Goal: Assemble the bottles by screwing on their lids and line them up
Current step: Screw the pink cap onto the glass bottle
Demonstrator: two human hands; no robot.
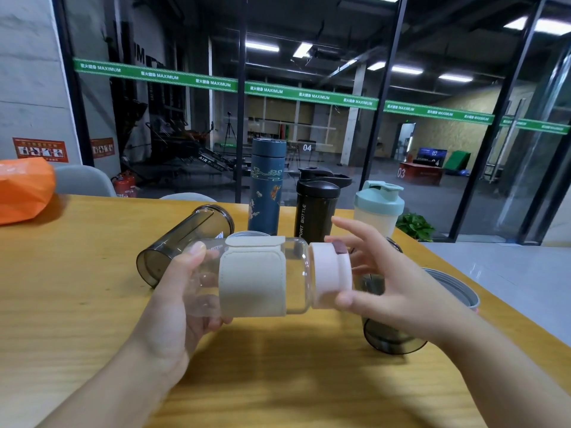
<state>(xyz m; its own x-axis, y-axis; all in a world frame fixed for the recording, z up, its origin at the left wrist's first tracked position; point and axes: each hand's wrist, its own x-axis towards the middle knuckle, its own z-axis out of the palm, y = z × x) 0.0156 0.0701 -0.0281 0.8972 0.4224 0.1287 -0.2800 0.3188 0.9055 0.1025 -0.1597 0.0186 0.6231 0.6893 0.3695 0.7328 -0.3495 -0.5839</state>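
we look down at a wooden table point(77, 304) and our two bare hands, which hold a clear glass bottle point(296, 273) on its side above the middle of the table. the bottle wears a cream fabric sleeve point(253, 279) around its middle, and its pale pink lid point(329, 274) sits on the neck, pointing to our right.

our left hand point(182, 291) comes up from the near edge, wrist bent back, and grips the bottle's base end: the thumb lies across the top of the glass, the fingers curl under it. our right hand point(383, 285) reaches in from the right edge with its palm facing the lid. its thumb presses the lid's lower rim, while the other fingers are spread and mostly straight behind the lid; we cannot tell whether they touch it.

toward the far edge three capped bottles stand upright in a row: a tall dark blue flask point(266, 186), a black sport bottle point(318, 205) and a shaker with a mint green lid point(379, 205). a smoky grey lidless cup point(182, 242) lies on its side behind our left hand. another smoky cup point(389, 335) lies behind our right wrist, and a grey rimmed container point(457, 288) sits at the right edge. an orange bag point(24, 189) rests at the far left corner.
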